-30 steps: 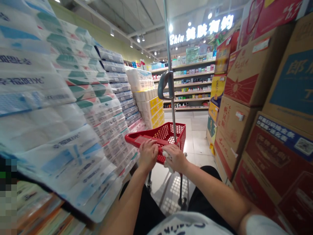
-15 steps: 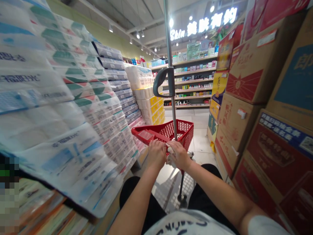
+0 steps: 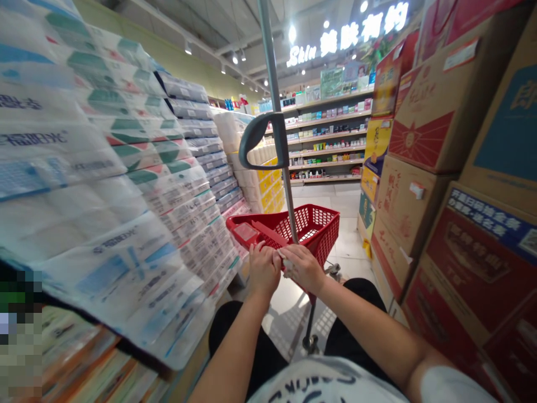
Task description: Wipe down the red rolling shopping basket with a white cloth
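A red plastic shopping basket on a wheeled frame stands before me, with a tall grey pole and a grey loop handle above it. My left hand is closed at the near rim, its fingers curled. Beside it, my right hand is closed too, with a whitish cloth or tissue showing under its fingers. Both hands nearly touch each other. The red grid inside of the basket shows; what the left fingers grip is hidden.
Stacked tissue packs rise on the left. Cardboard cartons are piled on the right. Shelves of small goods stand at the back, beyond a pale tiled floor. Wheels show below the basket.
The pole and loop handle have shifted left and the basket has turned slightly. My left hand has moved a little left along the near rim.
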{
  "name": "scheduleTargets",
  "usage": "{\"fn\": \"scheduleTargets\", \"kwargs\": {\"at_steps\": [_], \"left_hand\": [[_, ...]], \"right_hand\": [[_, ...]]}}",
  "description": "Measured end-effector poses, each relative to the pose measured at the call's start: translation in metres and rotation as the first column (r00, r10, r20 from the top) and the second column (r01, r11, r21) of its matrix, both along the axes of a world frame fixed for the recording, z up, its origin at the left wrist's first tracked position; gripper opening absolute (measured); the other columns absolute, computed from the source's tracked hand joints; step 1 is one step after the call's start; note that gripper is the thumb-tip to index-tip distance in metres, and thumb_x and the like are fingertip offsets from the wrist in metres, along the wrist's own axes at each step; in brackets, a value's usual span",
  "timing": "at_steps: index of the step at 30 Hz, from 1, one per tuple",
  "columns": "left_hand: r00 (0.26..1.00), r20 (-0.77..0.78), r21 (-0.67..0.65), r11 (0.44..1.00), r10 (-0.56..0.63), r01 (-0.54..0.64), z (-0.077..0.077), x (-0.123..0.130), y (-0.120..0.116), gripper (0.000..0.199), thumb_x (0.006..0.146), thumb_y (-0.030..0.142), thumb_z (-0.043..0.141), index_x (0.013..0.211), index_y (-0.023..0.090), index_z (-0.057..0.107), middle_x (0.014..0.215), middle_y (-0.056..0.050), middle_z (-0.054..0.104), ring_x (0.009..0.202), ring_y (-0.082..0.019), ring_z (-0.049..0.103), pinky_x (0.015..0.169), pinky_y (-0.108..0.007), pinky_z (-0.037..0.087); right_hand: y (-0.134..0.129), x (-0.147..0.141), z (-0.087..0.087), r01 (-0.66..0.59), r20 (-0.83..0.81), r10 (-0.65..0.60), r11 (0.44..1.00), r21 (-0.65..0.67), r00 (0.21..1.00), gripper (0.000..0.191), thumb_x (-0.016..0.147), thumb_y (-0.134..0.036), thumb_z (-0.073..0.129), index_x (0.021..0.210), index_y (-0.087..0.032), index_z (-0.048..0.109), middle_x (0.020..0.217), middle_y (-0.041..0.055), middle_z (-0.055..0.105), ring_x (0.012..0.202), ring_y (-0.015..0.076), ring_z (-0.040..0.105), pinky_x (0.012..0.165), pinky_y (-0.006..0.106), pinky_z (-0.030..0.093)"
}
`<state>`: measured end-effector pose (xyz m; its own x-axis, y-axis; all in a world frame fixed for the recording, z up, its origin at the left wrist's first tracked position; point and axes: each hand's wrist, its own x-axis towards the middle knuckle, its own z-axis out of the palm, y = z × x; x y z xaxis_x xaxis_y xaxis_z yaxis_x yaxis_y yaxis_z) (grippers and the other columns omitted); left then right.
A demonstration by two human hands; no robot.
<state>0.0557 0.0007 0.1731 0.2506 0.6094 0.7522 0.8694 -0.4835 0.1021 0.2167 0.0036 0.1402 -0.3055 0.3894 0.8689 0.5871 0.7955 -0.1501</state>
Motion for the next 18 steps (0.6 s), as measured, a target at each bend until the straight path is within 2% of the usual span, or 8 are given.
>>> {"fn": "scheduleTargets", "kwargs": {"at_steps": [2, 5, 9, 18], "left_hand": [[1.0, 0.008, 0.002, 1.0, -0.012, 0.012, -0.001, -0.004, 0.001, 0.027, 0.092, 0.02, 0.035, 0.079, 0.021, 0.059, 0.089, -0.004, 0.065, 0.116, -0.025, 0.05, 0.112, -0.052, 0.026], [0.999, 0.033, 0.019, 1.0, -0.011, 0.01, -0.002, -0.009, 0.002, 0.027, 0.091, 0.02, 0.036, 0.079, 0.021, 0.059, 0.093, -0.005, 0.066, 0.113, -0.025, 0.051, 0.111, -0.052, 0.028], [0.998, 0.06, 0.033, 0.999, 0.0, -0.002, -0.001, -0.011, 0.006, 0.029, 0.092, 0.021, 0.033, 0.079, 0.02, 0.06, 0.091, -0.006, 0.066, 0.108, -0.024, 0.054, 0.109, -0.053, 0.03], [1.0, 0.026, 0.007, 1.0, -0.007, 0.007, 0.002, -0.012, 0.014, 0.033, 0.093, 0.02, 0.031, 0.074, 0.021, 0.059, 0.085, -0.004, 0.066, 0.108, -0.025, 0.054, 0.109, -0.053, 0.029]], "right_hand": [[0.001, -0.003, 0.001, 0.003, -0.011, -0.003, 1.0, 0.011, 1.0, 0.045, 0.085, -0.017, 0.055, 0.13, -0.019, 0.053, 0.121, 0.0103, 0.062, 0.113, 0.0231, 0.055, 0.099, 0.042, 0.045], [-0.001, -0.013, 0.008, 0.036, -0.034, -0.037, 0.998, -0.043, 0.999, 0.04, 0.084, -0.011, 0.052, 0.122, -0.02, 0.058, 0.113, 0.009, 0.066, 0.107, 0.0225, 0.058, 0.094, 0.041, 0.047], [-0.003, -0.026, 0.015, -0.003, -0.035, -0.001, 0.993, -0.117, 0.999, 0.04, 0.081, -0.01, 0.053, 0.12, -0.021, 0.059, 0.112, 0.0086, 0.065, 0.106, 0.0217, 0.058, 0.095, 0.039, 0.047], [0.013, -0.017, 0.011, -0.011, 0.011, 0.013, 0.98, -0.197, 1.0, 0.049, 0.073, -0.011, 0.061, 0.122, -0.019, 0.054, 0.117, 0.0109, 0.062, 0.112, 0.0238, 0.055, 0.099, 0.041, 0.045]]}}
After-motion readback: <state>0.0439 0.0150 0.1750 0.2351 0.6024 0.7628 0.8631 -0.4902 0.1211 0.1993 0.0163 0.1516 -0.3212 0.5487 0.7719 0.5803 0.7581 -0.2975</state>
